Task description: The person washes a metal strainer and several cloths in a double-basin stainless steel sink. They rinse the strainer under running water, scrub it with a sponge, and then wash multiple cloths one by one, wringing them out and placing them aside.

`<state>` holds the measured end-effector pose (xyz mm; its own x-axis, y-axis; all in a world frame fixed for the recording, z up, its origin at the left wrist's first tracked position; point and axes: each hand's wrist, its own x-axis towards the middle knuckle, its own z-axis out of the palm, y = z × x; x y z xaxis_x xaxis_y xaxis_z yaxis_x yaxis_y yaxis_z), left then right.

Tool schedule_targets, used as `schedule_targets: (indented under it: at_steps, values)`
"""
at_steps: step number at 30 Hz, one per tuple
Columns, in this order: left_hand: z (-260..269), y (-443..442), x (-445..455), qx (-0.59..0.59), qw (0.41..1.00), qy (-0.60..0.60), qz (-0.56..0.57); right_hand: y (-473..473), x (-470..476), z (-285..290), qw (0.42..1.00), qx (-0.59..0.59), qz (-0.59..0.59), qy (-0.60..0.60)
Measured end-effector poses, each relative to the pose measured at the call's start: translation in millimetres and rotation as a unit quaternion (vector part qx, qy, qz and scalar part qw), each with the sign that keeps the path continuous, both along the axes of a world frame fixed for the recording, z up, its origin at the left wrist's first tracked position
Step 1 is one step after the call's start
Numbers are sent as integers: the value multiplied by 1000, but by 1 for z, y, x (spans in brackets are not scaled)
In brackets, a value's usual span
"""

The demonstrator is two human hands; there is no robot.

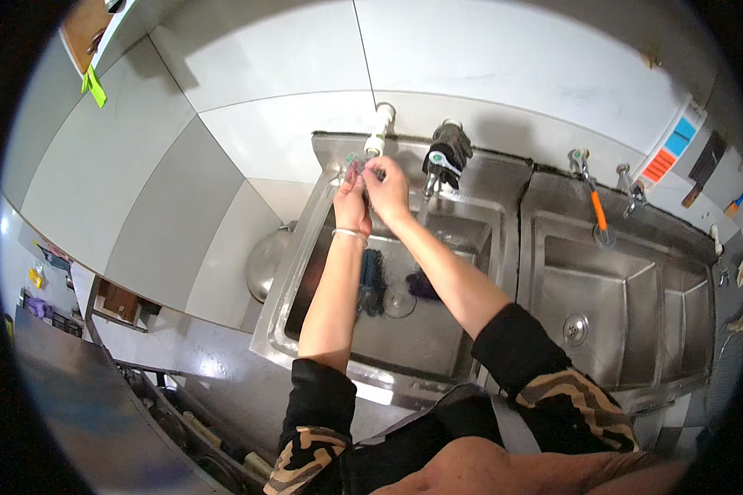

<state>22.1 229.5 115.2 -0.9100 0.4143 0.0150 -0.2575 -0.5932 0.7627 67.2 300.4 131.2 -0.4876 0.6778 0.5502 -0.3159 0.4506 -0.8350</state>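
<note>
Both hands are raised together over the back left of a stainless steel sink [421,346], just below a white pipe fitting [376,143] on the wall. My left hand [351,201] is upright, with a wristband, close to a small reddish thing whose kind I cannot tell. My right hand [387,189] has its fingers curled beside the left one; what it grips is too small to tell. A dark cloth [372,281] and another dark purple cloth [422,286] lie in the basin. Right of the hands, a dark cloth [451,147] drapes over a tap [439,162].
A second steel sink [594,297] with a drain stands at right, under a tap [579,162] and an orange-handled tool [598,210]. A round metal vessel [266,263] is left of the first sink. A cleaver [706,164] hangs on the right wall.
</note>
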Motion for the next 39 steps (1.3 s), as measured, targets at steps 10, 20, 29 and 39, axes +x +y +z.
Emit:
schedule_targets:
  at_steps: [10,20,29,39]
  values:
    - [2,13,5,8,1000,-19,0,11,-9,-4,997,-74,-2,-25]
    - [0,9,-1,1,996,26,-82,23,-21,2,989,-145,15,4]
    - [-25,-9,-25,23,986,-54,-153,-9,59,-25,984,-38,119,-131]
    - [-13,6,-13,-9,997,-52,-62,48,137,-39,985,-156,69,-38]
